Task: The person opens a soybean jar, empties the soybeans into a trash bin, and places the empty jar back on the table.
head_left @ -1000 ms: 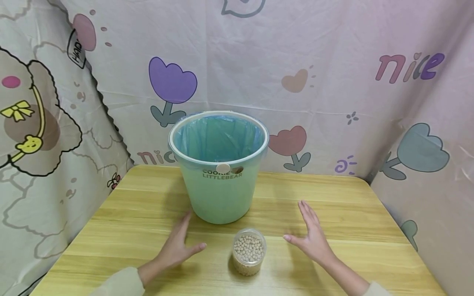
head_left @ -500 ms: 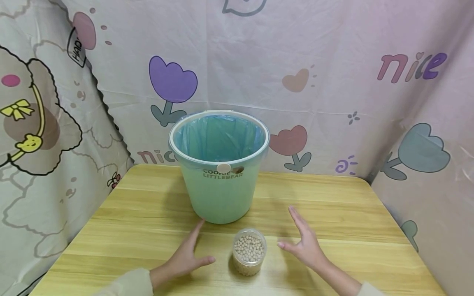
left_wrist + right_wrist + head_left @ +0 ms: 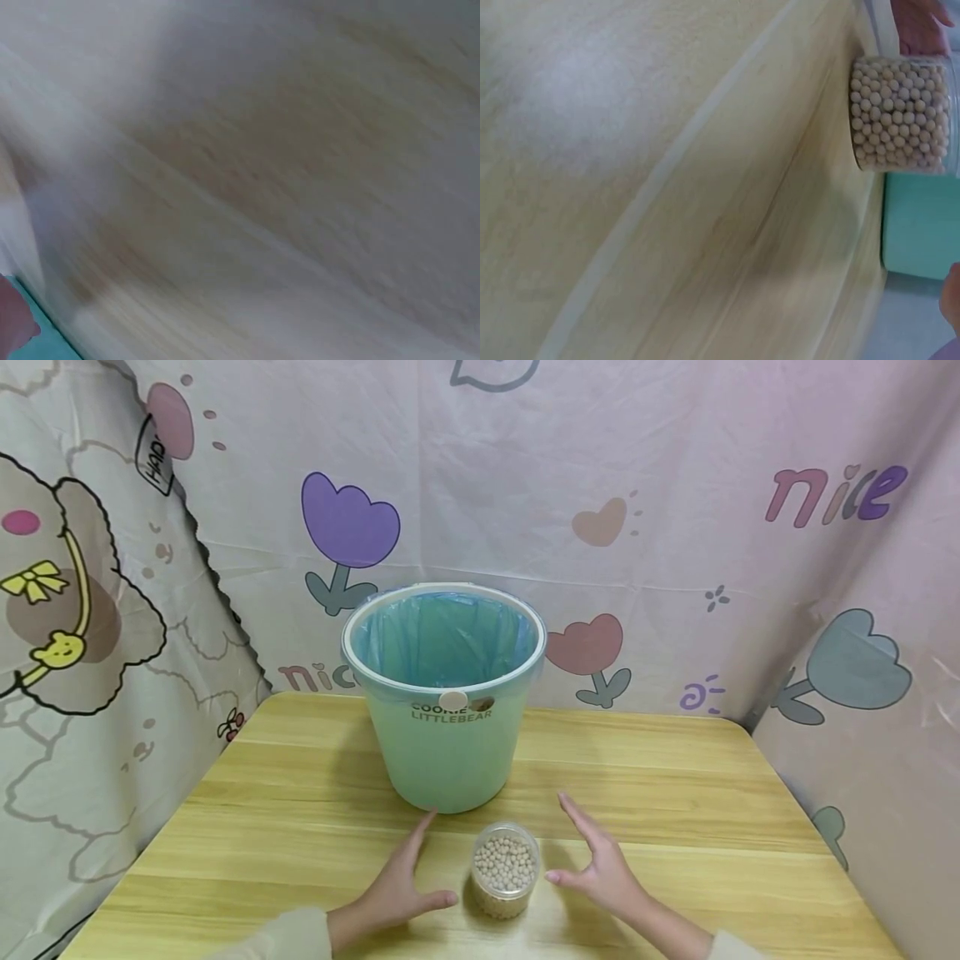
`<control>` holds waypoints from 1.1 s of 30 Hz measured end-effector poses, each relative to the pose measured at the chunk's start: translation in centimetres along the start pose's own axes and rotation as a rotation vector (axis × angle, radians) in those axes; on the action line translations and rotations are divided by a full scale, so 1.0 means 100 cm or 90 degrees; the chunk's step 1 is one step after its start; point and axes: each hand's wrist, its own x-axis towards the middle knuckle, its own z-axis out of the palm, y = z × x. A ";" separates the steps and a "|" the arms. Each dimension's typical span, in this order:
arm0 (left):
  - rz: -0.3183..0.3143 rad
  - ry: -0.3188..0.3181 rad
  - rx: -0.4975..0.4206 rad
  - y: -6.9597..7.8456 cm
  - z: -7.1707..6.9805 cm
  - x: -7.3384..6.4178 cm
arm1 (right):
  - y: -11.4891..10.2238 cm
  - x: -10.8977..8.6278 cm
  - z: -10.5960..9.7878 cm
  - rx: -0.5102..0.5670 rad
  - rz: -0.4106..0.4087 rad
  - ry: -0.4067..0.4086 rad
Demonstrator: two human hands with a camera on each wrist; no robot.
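A clear round jar (image 3: 504, 872) filled with pale round beads or beans stands upright near the front of the table; the right wrist view shows the jar (image 3: 900, 116) from the side. To its left is my left hand (image 3: 397, 885), fingers extended and thumb spread towards the jar, not touching it. My right hand (image 3: 603, 872) is on the other side in a similar pose, its thumb tip just short of the jar. Neither hand holds anything. Mostly blurred table fills the left wrist view, with a bit of hand (image 3: 13, 319) at the lower left corner.
Directly behind the jar stands a light green bucket (image 3: 450, 752) with a white rim and a blue plastic liner. The wood-grain table (image 3: 660, 793) ends at a printed cloth backdrop (image 3: 675, 527), which also hangs along both sides.
Both hands have moved inward, the left one to the right and the right one to the left, closing in on the jar. Jar and bucket stay put.
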 end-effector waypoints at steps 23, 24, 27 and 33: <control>0.060 -0.031 0.003 0.006 0.034 0.012 | -0.007 0.005 0.022 0.061 -0.048 -0.116; 0.062 -0.032 0.003 0.006 0.035 0.012 | -0.007 0.006 0.023 0.062 -0.050 -0.118; 0.070 -0.036 0.001 0.008 0.039 0.015 | -0.007 0.007 0.026 0.064 -0.056 -0.122; 0.100 -0.048 -0.027 0.008 0.047 0.019 | -0.011 0.011 0.029 0.056 -0.052 -0.134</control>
